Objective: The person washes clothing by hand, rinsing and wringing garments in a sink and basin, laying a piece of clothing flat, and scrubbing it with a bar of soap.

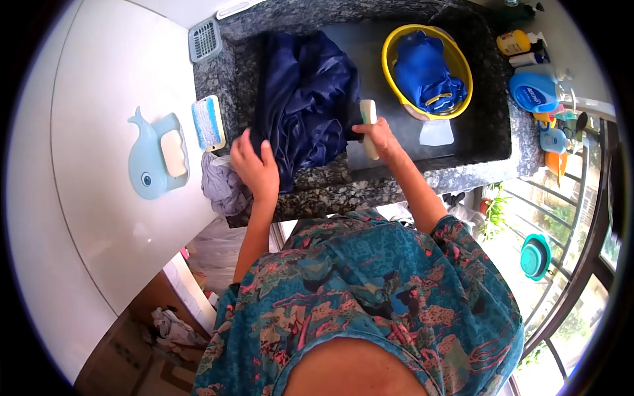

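Note:
Dark navy cloth (304, 99) lies bunched over the left part of the stone sink (485, 142). At its lower left edge is my left hand (256, 165), fingers spread, next to the cloth. My right hand (380, 135) is closed round a pale bar-shaped brush or handle (368, 112), held upright just right of the cloth. Behind and right of that hand, a yellow basin (467, 72) in the sink holds bright blue cloth (426, 69). A whitish flat piece (436, 132) lies below the basin.
A blue-and-white brush (209, 123) and a crumpled grey cloth (223, 185) sit on the left rim. Above them is a grey slotted dish (205, 40). A whale-shaped holder (150, 155) is on the left wall. Bottles, including a blue one (533, 90), line the right ledge.

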Demonstrator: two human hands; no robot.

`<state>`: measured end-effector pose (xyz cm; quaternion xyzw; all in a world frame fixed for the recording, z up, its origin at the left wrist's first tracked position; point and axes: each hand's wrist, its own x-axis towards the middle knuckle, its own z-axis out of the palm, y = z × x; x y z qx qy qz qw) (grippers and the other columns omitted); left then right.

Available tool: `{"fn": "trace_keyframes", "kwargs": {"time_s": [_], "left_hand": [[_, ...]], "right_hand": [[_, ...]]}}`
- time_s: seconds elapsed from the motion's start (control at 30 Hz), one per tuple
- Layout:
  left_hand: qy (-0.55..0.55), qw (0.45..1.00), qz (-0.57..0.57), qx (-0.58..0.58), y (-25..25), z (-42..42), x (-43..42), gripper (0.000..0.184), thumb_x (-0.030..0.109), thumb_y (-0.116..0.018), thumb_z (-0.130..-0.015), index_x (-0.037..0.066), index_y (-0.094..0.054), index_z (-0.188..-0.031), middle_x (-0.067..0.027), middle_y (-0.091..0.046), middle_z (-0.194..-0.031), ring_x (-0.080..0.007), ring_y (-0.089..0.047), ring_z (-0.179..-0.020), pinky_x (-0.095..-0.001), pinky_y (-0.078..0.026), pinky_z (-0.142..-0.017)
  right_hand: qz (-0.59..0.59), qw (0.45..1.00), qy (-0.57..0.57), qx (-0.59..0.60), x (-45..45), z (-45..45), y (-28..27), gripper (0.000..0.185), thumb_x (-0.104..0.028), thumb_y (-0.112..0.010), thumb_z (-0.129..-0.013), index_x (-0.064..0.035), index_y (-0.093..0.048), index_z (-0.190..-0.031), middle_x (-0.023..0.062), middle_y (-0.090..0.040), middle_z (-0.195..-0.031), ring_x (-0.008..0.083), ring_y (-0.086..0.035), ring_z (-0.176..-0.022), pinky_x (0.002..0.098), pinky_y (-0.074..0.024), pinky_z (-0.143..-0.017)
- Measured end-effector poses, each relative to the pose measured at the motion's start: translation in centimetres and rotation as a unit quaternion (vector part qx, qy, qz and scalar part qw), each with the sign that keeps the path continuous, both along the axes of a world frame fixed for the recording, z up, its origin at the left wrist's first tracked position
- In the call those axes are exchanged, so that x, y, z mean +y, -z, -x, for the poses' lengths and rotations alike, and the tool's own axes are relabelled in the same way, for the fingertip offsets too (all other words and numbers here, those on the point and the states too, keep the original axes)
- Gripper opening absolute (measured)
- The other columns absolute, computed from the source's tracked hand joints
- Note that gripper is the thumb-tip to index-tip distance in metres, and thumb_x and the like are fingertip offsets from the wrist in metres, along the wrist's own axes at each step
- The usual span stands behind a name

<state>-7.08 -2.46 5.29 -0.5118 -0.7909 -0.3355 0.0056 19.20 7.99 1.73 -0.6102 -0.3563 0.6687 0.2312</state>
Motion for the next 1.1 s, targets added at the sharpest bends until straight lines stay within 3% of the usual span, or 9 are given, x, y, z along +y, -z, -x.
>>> {"fn": "trace_keyframes", "kwargs": {"time_s": [0.2,0.27,0.33,0.47,0.53,0.67,0.93,1.0,1.1], "left_hand": [[0.307,0.945,0.111,0.034,-3.1,-1.9,7.0,0.061,0.029,-0.073,-0.076,0.009,-0.053,-0.130,-0.0122,-0.054,-0.127,-0.0330,-0.051,-0.115,-0.0426,-0.043,-0.093],[0.208,0.943,0.254,0.049,-1.8,-1.1,9.1,0.065,0.025,-0.073,-0.075,0.009,-0.050,-0.133,-0.0138,-0.057,-0.123,-0.0344,-0.053,-0.112,-0.0420,-0.047,-0.090],[0.171,0.978,0.122,0.005,2.7,1.7,9.7,0.046,0.010,-0.067,-0.073,0.009,-0.060,-0.118,-0.0134,-0.062,-0.100,-0.0354,-0.059,-0.095,-0.0462,-0.049,-0.078],[0.094,0.992,-0.026,0.076,-2.5,1.4,4.4,0.039,0.000,-0.063,-0.072,0.012,-0.063,-0.109,-0.0097,-0.057,-0.093,-0.0328,-0.056,-0.089,-0.0452,-0.043,-0.073],[0.073,0.991,-0.004,0.108,-2.2,1.2,1.0,0.040,0.000,-0.063,-0.072,0.014,-0.063,-0.109,-0.0074,-0.052,-0.091,-0.0308,-0.053,-0.087,-0.0436,-0.040,-0.073],[0.116,0.979,0.066,0.155,-1.8,0.2,-2.1,0.039,0.001,-0.063,-0.072,0.016,-0.065,-0.108,-0.0078,-0.054,-0.107,-0.0299,-0.051,-0.100,-0.0438,-0.036,-0.088],[0.241,0.965,0.083,0.068,-1.0,-1.6,0.7,0.036,0.014,-0.067,-0.075,0.009,-0.063,-0.111,-0.0079,-0.057,-0.111,-0.0273,-0.051,-0.104,-0.0427,-0.036,-0.088],[0.316,0.938,0.122,0.078,0.0,-2.3,-0.5,0.037,0.015,-0.067,-0.074,0.007,-0.063,-0.110,-0.0093,-0.058,-0.111,-0.0269,-0.051,-0.102,-0.0420,-0.037,-0.085],[0.360,0.924,0.116,0.054,0.8,-3.1,-2.2,0.034,0.014,-0.065,-0.075,0.005,-0.064,-0.107,-0.0117,-0.059,-0.117,-0.0292,-0.052,-0.103,-0.0446,-0.039,-0.087]], "right_hand": [[-0.075,0.995,-0.062,0.030,4.2,4.0,-4.9,0.027,-0.011,-0.072,-0.072,0.0038,-0.063,-0.093,0.0093,-0.061,-0.082,0.0176,-0.056,-0.075,0.0344,-0.0444,-0.068],[-0.118,0.987,-0.035,0.103,6.7,6.9,-7.3,0.026,-0.013,-0.074,-0.071,-0.0008,-0.061,-0.090,0.0029,-0.056,-0.077,0.0137,-0.053,-0.068,0.0317,-0.0408,-0.057],[-0.135,0.975,-0.017,0.177,7.8,8.6,-11.7,0.030,-0.008,-0.074,-0.073,-0.0021,-0.060,-0.099,0.0014,-0.056,-0.080,0.0143,-0.055,-0.068,0.0317,-0.0438,-0.059],[-0.149,0.943,0.039,0.295,4.8,6.2,-12.6,0.050,0.001,-0.067,-0.076,-0.0024,-0.051,-0.123,0.0095,-0.063,-0.103,0.0209,-0.064,-0.095,0.0353,-0.0538,-0.083],[-0.129,0.958,0.052,0.250,2.4,3.8,-9.7,0.052,-0.002,-0.069,-0.075,-0.0011,-0.050,-0.124,0.0095,-0.062,-0.101,0.0202,-0.063,-0.089,0.0346,-0.0549,-0.074],[-0.001,0.977,-0.159,-0.139,-1.1,-1.2,-0.1,0.049,-0.014,-0.074,-0.075,-0.0032,-0.055,-0.118,0.0045,-0.058,-0.083,0.0140,-0.057,-0.067,0.0305,-0.0497,-0.055],[-0.080,0.994,-0.009,-0.073,4.7,2.4,-3.6,0.053,-0.044,-0.068,-0.084,-0.0016,-0.058,-0.113,0.0101,-0.064,-0.082,0.0151,-0.061,-0.070,0.0320,-0.0500,-0.060],[-0.257,0.959,0.014,-0.121,5.6,7.5,-4.3,0.061,-0.050,-0.066,-0.083,-0.0065,-0.055,-0.125,0.0149,-0.063,-0.084,0.0215,-0.063,-0.077,0.0362,-0.0516,-0.071],[-0.440,0.803,-0.288,-0.282,2.0,12.2,-2.6,0.076,-0.056,-0.066,-0.080,-0.0150,-0.042,-0.140,0.0174,-0.061,-0.099,0.0326,-0.063,-0.091,0.0429,-0.0504,-0.080]]}}
